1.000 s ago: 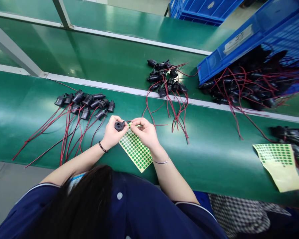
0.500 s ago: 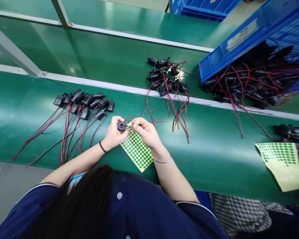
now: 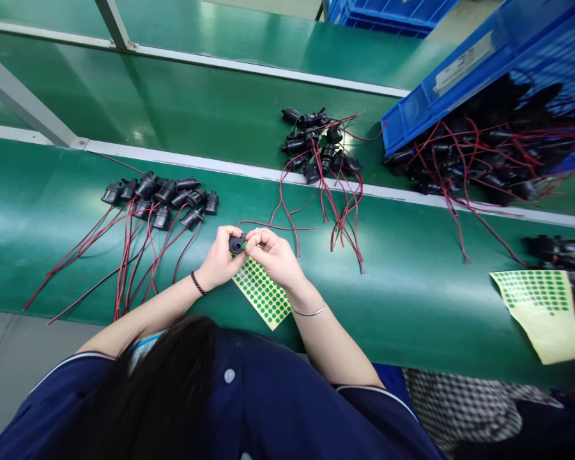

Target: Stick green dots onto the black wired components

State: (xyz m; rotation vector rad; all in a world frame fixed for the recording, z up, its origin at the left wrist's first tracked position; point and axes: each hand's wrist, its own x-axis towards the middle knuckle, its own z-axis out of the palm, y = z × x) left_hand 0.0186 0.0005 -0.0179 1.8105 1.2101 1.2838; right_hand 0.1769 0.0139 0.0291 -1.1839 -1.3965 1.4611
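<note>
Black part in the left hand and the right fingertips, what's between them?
In the head view, a small green dot shows between them.

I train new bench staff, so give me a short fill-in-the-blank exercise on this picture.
1. The round black part is held in the person's ____ hand.
2. The dots on the nearest sheet are coloured ____.
3. A silver bangle is worn on the person's ____ arm.
4. The crate at right is coloured ____.
Missing words: left; green; right; blue.

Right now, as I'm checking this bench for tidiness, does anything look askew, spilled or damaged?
The blue crate at right appears tipped onto its side, black parts and red wires spreading from its opening. No damage shows.
</note>
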